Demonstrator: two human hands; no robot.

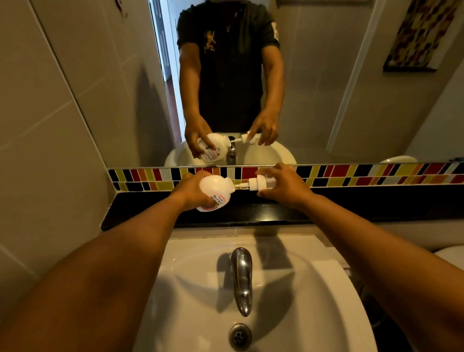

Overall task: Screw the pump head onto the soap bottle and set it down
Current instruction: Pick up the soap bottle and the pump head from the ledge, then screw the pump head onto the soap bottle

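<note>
While the left hand (191, 192) is wrapped round the white rounded plastic soap bottle (216, 193), tipped sideways above the black countertop ledge (367, 200), the right hand (283, 184) pinches the white pump head w/ its short tube (256, 184), tube tip at the bottle mouth. Judged: not seated yet; insert, screw, set-down all left. Ledge narrow btwn tiled strip (393, 173) & white basin (319, 294); bare room to the right.

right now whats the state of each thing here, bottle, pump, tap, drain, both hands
soap bottle: tipped on its side, neck pointing right, held over the black ledge
pump head: not screwed on, tube partly in the neck
left hand: gripping the bottle
right hand: gripping the pump head
tap: no water running
drain: open, no plug
sink: no standing water
</note>
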